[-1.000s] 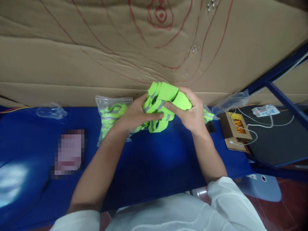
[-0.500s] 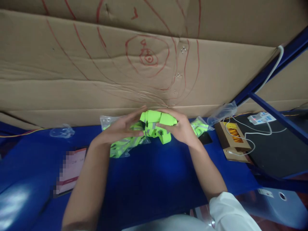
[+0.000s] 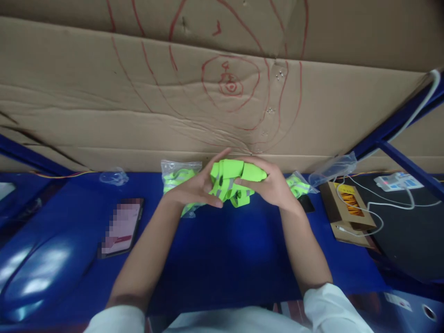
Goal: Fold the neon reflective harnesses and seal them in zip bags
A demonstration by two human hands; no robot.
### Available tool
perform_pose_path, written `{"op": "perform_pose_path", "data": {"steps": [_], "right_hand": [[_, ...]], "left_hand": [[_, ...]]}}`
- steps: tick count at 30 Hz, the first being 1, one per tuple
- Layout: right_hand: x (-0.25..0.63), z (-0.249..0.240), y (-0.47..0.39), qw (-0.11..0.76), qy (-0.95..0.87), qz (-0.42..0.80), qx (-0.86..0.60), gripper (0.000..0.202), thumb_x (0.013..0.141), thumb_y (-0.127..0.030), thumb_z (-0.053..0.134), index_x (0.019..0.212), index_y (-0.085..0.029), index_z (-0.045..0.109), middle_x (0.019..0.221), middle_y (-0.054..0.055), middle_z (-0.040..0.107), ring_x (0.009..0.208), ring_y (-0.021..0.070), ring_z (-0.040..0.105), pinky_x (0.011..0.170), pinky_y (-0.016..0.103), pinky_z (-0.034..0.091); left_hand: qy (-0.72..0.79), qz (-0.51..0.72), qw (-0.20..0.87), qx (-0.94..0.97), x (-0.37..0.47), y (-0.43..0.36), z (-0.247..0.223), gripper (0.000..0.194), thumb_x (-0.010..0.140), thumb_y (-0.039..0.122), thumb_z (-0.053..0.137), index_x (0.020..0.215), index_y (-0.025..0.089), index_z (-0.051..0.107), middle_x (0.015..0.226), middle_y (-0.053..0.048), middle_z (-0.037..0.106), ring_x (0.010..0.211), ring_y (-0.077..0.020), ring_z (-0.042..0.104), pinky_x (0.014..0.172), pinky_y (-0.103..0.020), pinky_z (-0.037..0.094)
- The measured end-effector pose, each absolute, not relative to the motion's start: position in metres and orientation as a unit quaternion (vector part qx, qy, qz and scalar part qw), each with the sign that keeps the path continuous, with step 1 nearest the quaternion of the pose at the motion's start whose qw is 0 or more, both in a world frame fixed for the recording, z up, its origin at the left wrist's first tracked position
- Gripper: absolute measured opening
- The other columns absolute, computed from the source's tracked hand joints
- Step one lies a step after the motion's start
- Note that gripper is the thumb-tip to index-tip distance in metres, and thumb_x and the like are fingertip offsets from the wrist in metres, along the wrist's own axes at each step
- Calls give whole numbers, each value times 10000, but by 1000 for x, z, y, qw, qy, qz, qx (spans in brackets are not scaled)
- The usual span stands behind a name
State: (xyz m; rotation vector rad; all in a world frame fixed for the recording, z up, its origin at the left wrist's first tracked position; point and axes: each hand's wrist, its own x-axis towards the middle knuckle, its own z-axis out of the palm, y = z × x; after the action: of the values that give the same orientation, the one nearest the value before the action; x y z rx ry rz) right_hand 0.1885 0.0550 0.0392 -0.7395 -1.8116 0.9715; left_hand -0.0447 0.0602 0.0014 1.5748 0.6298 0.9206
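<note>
My right hand (image 3: 272,182) is closed around a folded bundle of neon yellow-green reflective strap (image 3: 239,171), with its thumb across the front. Grey shiny bands show on the bundle, and a loop hangs below it. My left hand (image 3: 199,187) cups the left end of the bundle, index finger raised and thumb below; some of its fingertips are hidden. Behind the left hand lies a clear plastic bag (image 3: 178,175) with similar neon strap in it. Another bagged neon strap (image 3: 297,185) lies just right of my right hand.
A phone-like device (image 3: 123,226) lies left on the blue table (image 3: 229,263). On the right are a brown box (image 3: 347,206) with orange contents, white cables and a power strip (image 3: 398,181). Cardboard (image 3: 138,92) with red rings stands behind. A dark phone-like object (image 3: 306,203) lies near the right hand.
The view has swung left, so everything sits further right in the picture. My left hand's fingers have curled in at the bundle's left end, its thumb now lower. The right hand keeps its hold.
</note>
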Motion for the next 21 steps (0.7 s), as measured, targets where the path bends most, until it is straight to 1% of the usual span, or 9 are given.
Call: {"op": "perform_pose_path", "data": {"steps": [2,4,7,10,11,13,16,18,21], "right_hand": [[190,35,58,478,-721,393,-311,388,795,-353,859,1155,-267,740,1218,34,760,1121,240,708,1008,395,555],[190,30,62,492,-701,398,-329,394,776,-360,872,1135,-269,740,1177,27,765,1075,237,713,975,393,565],[191,21,67,498,-667,420,-362,422,747,-392,889,1119,-266,736,1082,20,762,955,219,709,871,371,583],[190,15,71,488,-641,454,-380,437,741,-415,890,1116,-257,733,1051,23,753,910,205,693,830,354,580],[188,14,71,487,-635,465,-379,434,739,-413,893,1109,-254,734,1053,23,753,912,202,692,838,350,579],[185,12,72,492,-620,484,-375,429,731,-403,900,1098,-253,736,1062,21,755,921,195,692,865,341,575],[182,13,70,491,-600,507,-376,461,710,-409,911,1106,-252,734,1048,19,759,906,195,698,851,330,578],[184,16,68,476,-602,514,-385,486,693,-418,918,1110,-252,733,1017,19,762,880,201,701,815,327,584],[193,24,63,462,-616,494,-403,487,685,-410,923,1107,-253,737,1008,21,756,884,207,701,798,320,585]], "left_hand": [[270,368,578,677,-40,59,0,1154,592,268,972,1575,375,377,1575,-93,499,1403,-320,538,1105,-421,503],[311,344,573,675,-37,58,-1,1049,643,297,952,1547,343,422,1514,-92,564,1332,-299,597,1073,-395,521],[365,331,558,667,-34,58,-1,852,715,376,911,1467,257,530,1292,-94,715,1121,-283,703,932,-359,572],[374,337,558,660,-32,61,-3,608,773,442,861,1289,184,670,1098,-84,767,950,-249,727,833,-334,573],[369,341,569,651,-32,62,-5,573,773,455,858,1241,170,693,1066,-83,768,920,-240,726,817,-329,570],[363,362,602,613,-29,64,-8,617,721,445,899,1230,165,693,1068,-85,766,921,-234,725,820,-328,568],[365,396,660,523,-18,61,-13,793,568,364,993,1267,180,667,1113,-99,763,969,-249,728,845,-341,573],[352,402,704,468,-4,55,-16,780,503,330,1017,1197,170,700,1092,-109,769,953,-260,734,835,-349,581],[317,422,746,406,21,43,-17,688,530,333,1007,1141,178,730,1101,-104,772,951,-255,741,845,-351,588]]}}
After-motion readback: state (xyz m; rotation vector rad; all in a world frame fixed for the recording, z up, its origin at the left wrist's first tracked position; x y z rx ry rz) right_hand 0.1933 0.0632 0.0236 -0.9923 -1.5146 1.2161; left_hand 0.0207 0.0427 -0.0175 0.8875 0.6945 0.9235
